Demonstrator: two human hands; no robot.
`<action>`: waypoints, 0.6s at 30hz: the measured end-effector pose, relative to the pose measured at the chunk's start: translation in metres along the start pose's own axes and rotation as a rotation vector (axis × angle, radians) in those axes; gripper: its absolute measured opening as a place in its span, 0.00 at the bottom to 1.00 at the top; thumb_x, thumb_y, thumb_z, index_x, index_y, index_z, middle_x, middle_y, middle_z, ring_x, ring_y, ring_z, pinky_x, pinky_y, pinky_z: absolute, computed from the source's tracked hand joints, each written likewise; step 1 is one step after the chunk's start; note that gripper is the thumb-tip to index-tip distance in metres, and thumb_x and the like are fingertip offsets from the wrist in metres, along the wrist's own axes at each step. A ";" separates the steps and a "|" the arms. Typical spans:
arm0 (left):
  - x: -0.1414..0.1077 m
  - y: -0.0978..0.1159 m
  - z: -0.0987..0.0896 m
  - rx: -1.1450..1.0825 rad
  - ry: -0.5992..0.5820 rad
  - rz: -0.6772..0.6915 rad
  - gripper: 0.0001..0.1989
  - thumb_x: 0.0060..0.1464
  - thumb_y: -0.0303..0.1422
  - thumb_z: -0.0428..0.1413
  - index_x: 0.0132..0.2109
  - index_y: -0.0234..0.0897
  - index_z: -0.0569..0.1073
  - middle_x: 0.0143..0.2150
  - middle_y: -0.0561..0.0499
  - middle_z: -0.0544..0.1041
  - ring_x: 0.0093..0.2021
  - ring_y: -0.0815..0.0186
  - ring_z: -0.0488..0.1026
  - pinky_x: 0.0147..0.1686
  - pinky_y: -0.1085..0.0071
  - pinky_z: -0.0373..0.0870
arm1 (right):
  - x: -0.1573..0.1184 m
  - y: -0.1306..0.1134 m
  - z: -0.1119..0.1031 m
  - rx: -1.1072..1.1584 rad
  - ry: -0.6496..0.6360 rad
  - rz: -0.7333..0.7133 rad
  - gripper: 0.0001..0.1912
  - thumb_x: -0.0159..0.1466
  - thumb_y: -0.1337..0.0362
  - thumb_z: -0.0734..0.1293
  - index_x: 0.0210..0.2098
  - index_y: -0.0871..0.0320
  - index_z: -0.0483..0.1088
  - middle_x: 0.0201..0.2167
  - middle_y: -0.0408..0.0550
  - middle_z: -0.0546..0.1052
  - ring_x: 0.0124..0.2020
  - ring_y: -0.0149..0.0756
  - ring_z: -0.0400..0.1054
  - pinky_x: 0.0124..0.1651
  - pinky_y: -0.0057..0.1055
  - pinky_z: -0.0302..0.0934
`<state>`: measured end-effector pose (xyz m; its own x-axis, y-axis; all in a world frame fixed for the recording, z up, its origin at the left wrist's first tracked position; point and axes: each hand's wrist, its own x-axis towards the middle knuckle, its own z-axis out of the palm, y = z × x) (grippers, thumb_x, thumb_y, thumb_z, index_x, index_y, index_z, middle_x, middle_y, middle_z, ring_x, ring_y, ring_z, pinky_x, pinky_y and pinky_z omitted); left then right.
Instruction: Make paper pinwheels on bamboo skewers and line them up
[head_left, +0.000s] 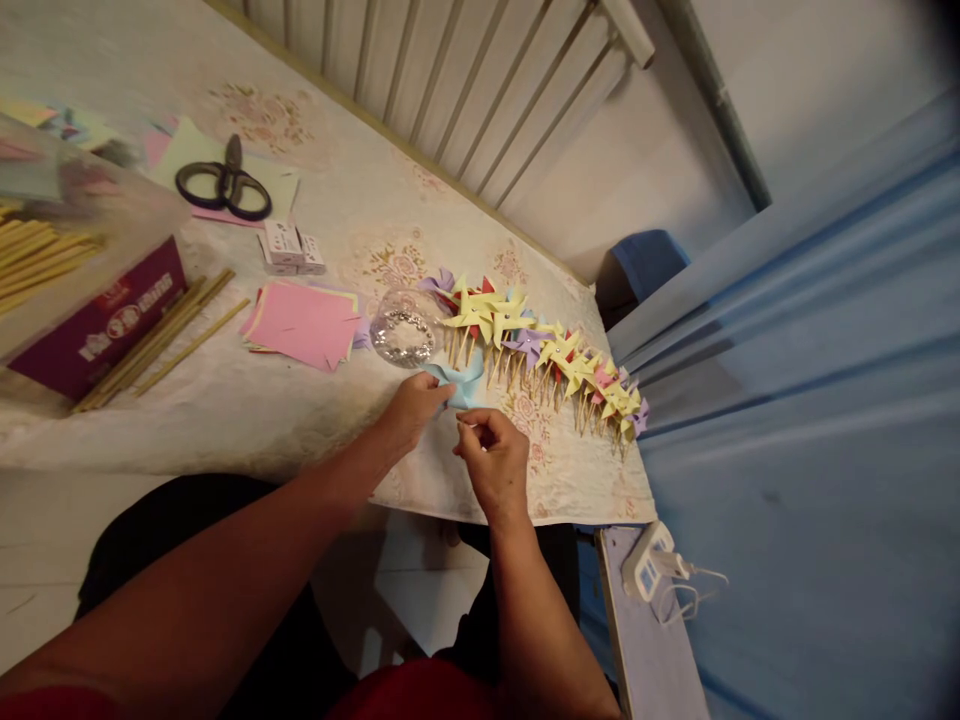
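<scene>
A light blue paper pinwheel point(466, 382) is pinched in my left hand point(417, 408), above the near part of the table. Just to the right, my right hand point(496, 458) is closed, thumb and finger pressed together close below the pinwheel. What those fingertips hold, if anything, is too small to make out. Beyond the pinwheel stands a clear round tub point(405, 328) with small shiny metal pieces inside. A long row of finished pinwheels on sticks point(566, 360), yellow, purple, red and blue, lies to the right.
Pink paper sheets point(304, 325) with cut corners lie left of the tub, with small white boxes point(289, 250) behind. Scissors point(225, 185) rest on more paper. Loose sticks point(161, 340) lie beside a box of sticks point(112, 310). A power strip point(649, 562) sits at right.
</scene>
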<state>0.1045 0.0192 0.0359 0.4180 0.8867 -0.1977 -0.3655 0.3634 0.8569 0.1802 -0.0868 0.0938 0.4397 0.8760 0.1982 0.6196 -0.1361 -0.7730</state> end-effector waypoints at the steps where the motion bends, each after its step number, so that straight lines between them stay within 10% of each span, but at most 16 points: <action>1: -0.001 0.001 0.000 0.012 -0.001 -0.003 0.10 0.37 0.37 0.61 0.26 0.36 0.70 0.24 0.56 0.69 0.26 0.70 0.62 0.29 0.72 0.57 | 0.004 -0.001 0.004 0.029 0.011 -0.001 0.06 0.59 0.63 0.65 0.33 0.57 0.74 0.27 0.42 0.79 0.21 0.30 0.69 0.30 0.27 0.65; 18: -0.003 0.001 0.001 0.002 -0.034 -0.060 0.09 0.39 0.34 0.62 0.23 0.36 0.69 0.21 0.56 0.65 0.24 0.71 0.60 0.26 0.72 0.54 | 0.024 0.027 0.021 -0.117 0.159 0.000 0.06 0.61 0.63 0.65 0.31 0.57 0.73 0.28 0.43 0.76 0.27 0.32 0.68 0.35 0.28 0.63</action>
<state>0.1040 0.0169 0.0379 0.4675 0.8529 -0.2324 -0.3372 0.4151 0.8450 0.1936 -0.0601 0.0646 0.5308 0.7934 0.2979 0.6868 -0.1968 -0.6997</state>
